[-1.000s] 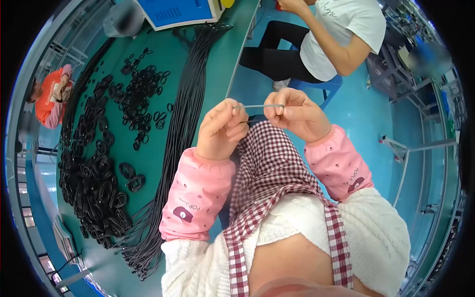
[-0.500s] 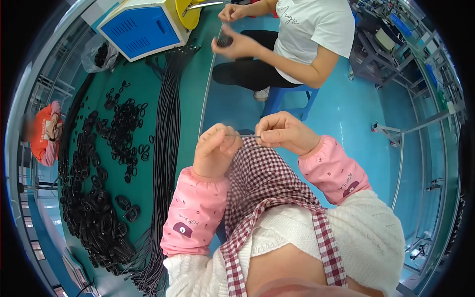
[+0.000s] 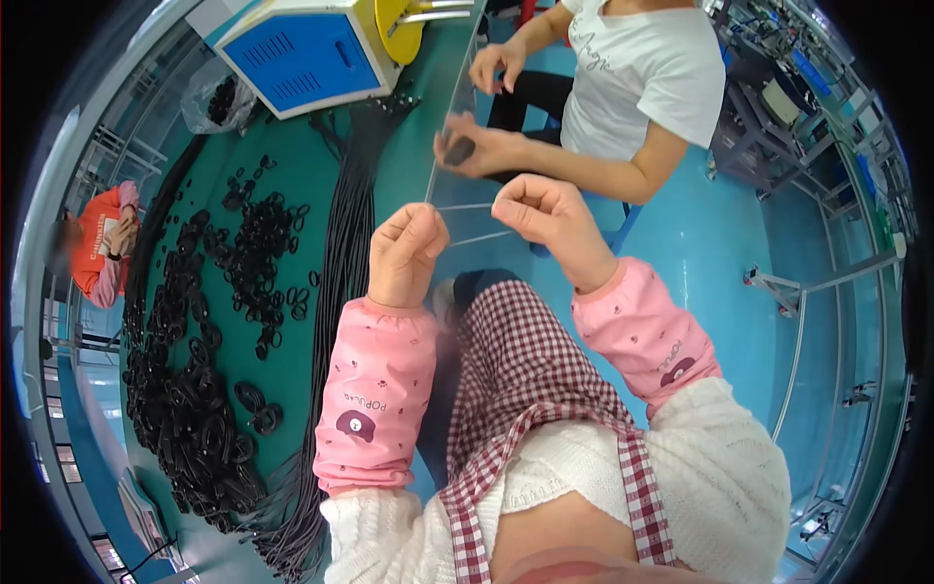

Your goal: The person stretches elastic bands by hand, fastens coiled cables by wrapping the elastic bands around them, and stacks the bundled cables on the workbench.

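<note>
Raised in front of my lap, my left hand [image 3: 404, 255] is closed, thumb pressed against curled fingers. To its right and slightly higher, my right hand [image 3: 547, 219] is also closed in a pinch. A thin cable [image 3: 465, 206] spans the gap between the fingertips, showing only as a faint pale line; its ends are hidden in the fingers. Left of my left hand, a long bundle of black cables [image 3: 348, 219] lies along the green table [image 3: 292, 375]. Small black coiled cables [image 3: 258, 238] are scattered beyond the bundle, and a larger heap of them [image 3: 195, 409] lies nearer me.
A blue and white machine [image 3: 302, 63] with a yellow disc [image 3: 399, 29] stands at the table's far end, beside a clear plastic bag [image 3: 216, 97]. A co-worker in a white shirt [image 3: 647, 73] sits ahead, holding a dark object [image 3: 459, 151]. Another person in orange [image 3: 97, 243] is at left.
Both my hands have risen away from my lap, still pinched, with the right one now higher than the left. The co-worker's hands have moved apart. The whole view has shifted slightly.
</note>
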Motion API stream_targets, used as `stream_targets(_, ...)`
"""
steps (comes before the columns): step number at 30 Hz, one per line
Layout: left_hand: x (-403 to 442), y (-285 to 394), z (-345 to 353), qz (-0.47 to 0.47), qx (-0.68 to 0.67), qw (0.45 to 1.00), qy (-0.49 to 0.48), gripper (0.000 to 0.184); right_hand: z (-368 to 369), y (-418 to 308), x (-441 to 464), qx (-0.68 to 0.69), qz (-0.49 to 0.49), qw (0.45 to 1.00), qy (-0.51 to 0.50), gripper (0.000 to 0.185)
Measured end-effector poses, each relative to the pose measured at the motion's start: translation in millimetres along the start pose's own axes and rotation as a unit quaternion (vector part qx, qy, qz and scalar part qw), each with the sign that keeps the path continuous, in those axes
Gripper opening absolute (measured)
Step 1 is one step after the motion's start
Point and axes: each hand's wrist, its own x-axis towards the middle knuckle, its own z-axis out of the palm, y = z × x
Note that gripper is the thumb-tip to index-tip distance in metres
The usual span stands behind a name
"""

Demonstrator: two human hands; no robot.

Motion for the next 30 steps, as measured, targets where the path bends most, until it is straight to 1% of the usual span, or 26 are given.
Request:
stream_targets(2, 7, 0, -1, 0.006, 0.02, 1.0, 0.019, 0.023, -1, 9, 9, -0.025, -0.022, 0.999, 0.023, 0.013)
stream_targets(4, 14, -3, 1, 0.005, 0.034, 0.998, 0.047, 0.022, -5, 16, 14, -0.001, -0.019, 0.999, 0.028, 0.015)
stream_targets(5, 19, -13, -13, 0.03, -0.002, 0.999, 0.032, 0.017, -7, 19, 17, -0.011, -0.032, 0.999, 0.04, 0.015)
stream_targets(9, 27, -13, -9, 0.045, 0.104, 0.987, 0.113, 0.019, -3, 29, 24, -0.01, -0.051, 0.996, 0.073, 0.013)
stream_targets(12, 37, -12, -10, 0.044, 0.166, 0.979, 0.111, 0.019, -4, 26, 30, -0.034, -0.025, 0.994, 0.103, 0.012)
stream_targets(13, 39, -13, -7, 0.054, 0.167, 0.978, 0.11, 0.019, -5, 26, 29, -0.034, -0.025, 0.994, 0.102, 0.012)
stream_targets(16, 37, -11, -2, 0.05, 0.19, 0.976, 0.096, 0.018, -8, 26, 24, -0.03, -0.044, 0.994, 0.101, 0.012)
stream_targets(17, 36, -12, -2, 0.047, 0.186, 0.977, 0.089, 0.018, -9, 24, 23, -0.029, -0.037, 0.994, 0.097, 0.011)
stream_targets(19, 33, -14, 1, 0.039, 0.2, 0.974, 0.095, 0.017, -10, 24, 19, -0.046, -0.042, 0.994, 0.089, 0.011)
stream_targets(20, 33, -15, 4, 0.043, 0.188, 0.976, 0.097, 0.017, -13, 25, 22, -0.067, -0.056, 0.993, 0.082, 0.011)
stream_targets(21, 35, -22, -1, 0.066, 0.2, 0.973, 0.098, 0.016, -13, 26, 22, -0.06, -0.059, 0.993, 0.085, 0.011)
stream_targets(24, 31, -22, 0, 0.066, 0.157, 0.982, 0.082, 0.015, -10, 27, 22, -0.039, -0.027, 0.996, 0.078, 0.013)
stream_targets(30, 25, -17, 9, 0.058, 0.171, 0.977, 0.111, 0.015, -4, 23, 17, -0.06, -0.052, 0.994, 0.076, 0.011)
